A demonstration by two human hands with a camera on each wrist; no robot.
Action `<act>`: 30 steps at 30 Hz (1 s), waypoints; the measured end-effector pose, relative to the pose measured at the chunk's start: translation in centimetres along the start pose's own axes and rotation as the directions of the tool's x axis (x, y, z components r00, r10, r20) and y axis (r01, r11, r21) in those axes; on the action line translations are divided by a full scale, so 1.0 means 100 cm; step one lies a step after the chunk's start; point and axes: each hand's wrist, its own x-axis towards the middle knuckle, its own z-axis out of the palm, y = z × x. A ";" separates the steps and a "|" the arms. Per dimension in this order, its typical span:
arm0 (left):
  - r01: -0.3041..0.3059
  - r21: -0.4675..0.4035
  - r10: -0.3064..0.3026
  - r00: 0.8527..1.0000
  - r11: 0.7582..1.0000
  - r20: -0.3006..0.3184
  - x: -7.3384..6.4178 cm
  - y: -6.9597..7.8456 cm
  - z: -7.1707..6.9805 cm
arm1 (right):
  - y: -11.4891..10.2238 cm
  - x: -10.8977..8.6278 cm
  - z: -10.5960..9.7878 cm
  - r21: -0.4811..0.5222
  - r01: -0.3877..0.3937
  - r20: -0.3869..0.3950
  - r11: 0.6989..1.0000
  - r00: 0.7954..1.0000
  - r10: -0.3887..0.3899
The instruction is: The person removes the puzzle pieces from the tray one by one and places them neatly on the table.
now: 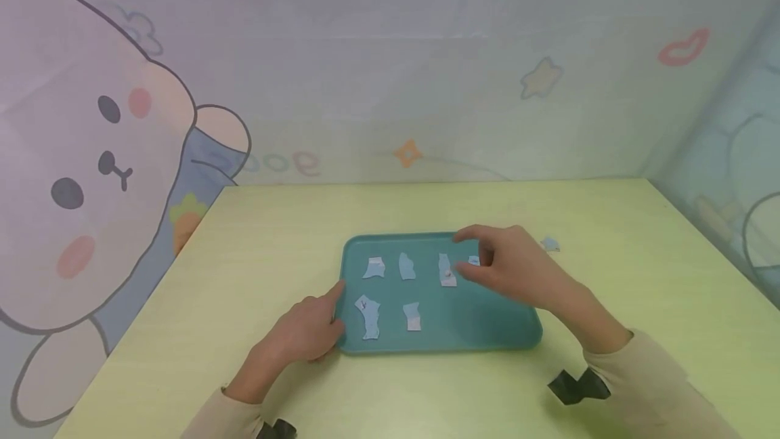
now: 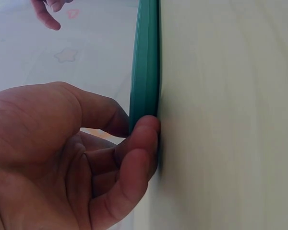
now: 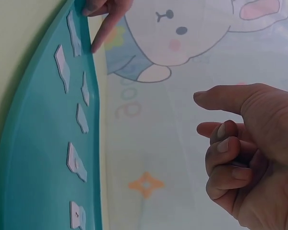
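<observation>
A teal tray (image 1: 475, 330) lies on the table with several torn pale-blue and white paper pieces on it. My left hand (image 1: 311, 327) grips the tray's left edge; in the left wrist view, thumb and fingers (image 2: 134, 177) close round the rim. Over the tray's right half hovers my right hand (image 1: 518, 266), holding nothing, thumb and index finger apart and the other fingers curled. Nearest to it are a long piece (image 1: 444, 263) and a piece partly hidden by the hand (image 1: 474, 260). Farther left lie a curved piece (image 1: 406, 267) and a Y-shaped piece (image 1: 370, 320).
One more paper piece (image 1: 550, 244) lies on the pale yellow table (image 1: 292, 222), beyond the tray's right edge. A cartoon-printed backdrop (image 1: 378, 87) stands behind the table. Dark straps (image 1: 579, 386) show at the sleeves.
</observation>
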 end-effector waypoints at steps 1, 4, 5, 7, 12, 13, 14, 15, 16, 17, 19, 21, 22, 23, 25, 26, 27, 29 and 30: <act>0.000 0.002 0.000 1.000 1.000 0.000 0.000 0.000 0.000 | -0.001 0.001 0.002 -0.005 0.002 0.005 1.000 1.000 -0.002; 0.000 0.001 0.000 1.000 1.000 -0.001 0.000 0.001 0.000 | -0.004 0.004 0.008 -0.009 0.013 0.023 1.000 1.000 -0.013; 0.000 0.003 0.000 1.000 1.000 -0.001 0.000 0.001 0.000 | -0.005 0.004 0.010 -0.011 0.016 0.031 1.000 0.999 -0.016; 0.002 0.002 -0.002 1.000 1.000 0.000 0.001 0.000 0.000 | -0.004 0.005 0.015 -0.011 0.029 0.039 1.000 0.999 -0.029; 0.006 0.011 -0.006 1.000 1.000 0.003 0.002 0.000 0.001 | 0.000 0.006 0.029 -0.006 0.081 0.041 0.997 0.996 -0.081; 0.006 0.011 -0.006 1.000 1.000 0.004 0.001 0.000 0.001 | 0.001 0.006 0.032 -0.009 0.092 0.039 0.996 0.995 -0.092; 0.007 0.013 -0.007 1.000 1.000 0.004 0.001 0.001 0.001 | 0.000 0.006 0.035 -0.013 0.099 0.039 0.995 0.994 -0.098; 0.007 0.014 -0.007 1.000 1.000 0.004 0.001 0.001 0.001 | 0.000 0.006 0.037 -0.019 0.106 0.039 0.994 0.994 -0.106; 0.006 0.016 -0.006 1.000 1.000 0.003 0.001 0.001 0.001 | -0.001 0.006 0.040 -0.024 0.110 0.044 0.994 0.993 -0.109; 0.006 0.018 -0.006 1.000 1.000 0.003 0.001 0.001 0.001 | -0.001 0.006 0.042 -0.032 0.109 0.050 0.994 0.993 -0.107; 0.004 0.021 -0.004 1.000 1.000 0.002 0.000 0.001 0.000 | -0.004 0.006 0.047 -0.044 0.099 0.072 0.994 0.993 -0.096; 0.001 0.021 -0.001 1.000 1.000 0.000 0.000 0.001 0.000 | -0.005 0.006 0.051 -0.049 0.082 0.096 0.995 0.992 -0.077; 0.001 0.019 -0.001 1.000 1.000 0.000 0.000 0.001 0.000 | -0.006 0.006 0.053 -0.049 0.068 0.111 0.997 0.992 -0.062; 0.000 0.015 0.000 1.000 1.000 0.000 0.000 0.001 0.000 | -0.006 0.006 0.054 -0.051 0.058 0.120 0.997 0.991 -0.051; -0.003 0.010 0.003 1.000 1.000 -0.001 0.000 0.000 0.000 | -0.007 0.006 0.058 -0.051 0.034 0.144 0.998 0.989 -0.027; -0.004 0.007 0.004 1.000 1.000 -0.001 0.000 0.000 0.000 | -0.008 0.006 0.060 -0.049 0.023 0.157 0.999 0.988 -0.015; -0.005 0.005 0.005 1.000 1.000 -0.001 0.000 0.000 0.001 | -0.008 0.006 0.061 -0.047 0.012 0.169 0.999 0.986 -0.004; -0.008 0.006 0.008 1.000 1.000 -0.002 0.000 0.000 0.001 | -0.008 0.006 0.065 -0.041 -0.007 0.192 0.999 0.981 0.015; -0.008 0.007 0.008 1.000 1.000 -0.002 0.000 -0.001 0.001 | -0.008 0.005 0.067 -0.039 -0.014 0.202 0.999 0.979 0.022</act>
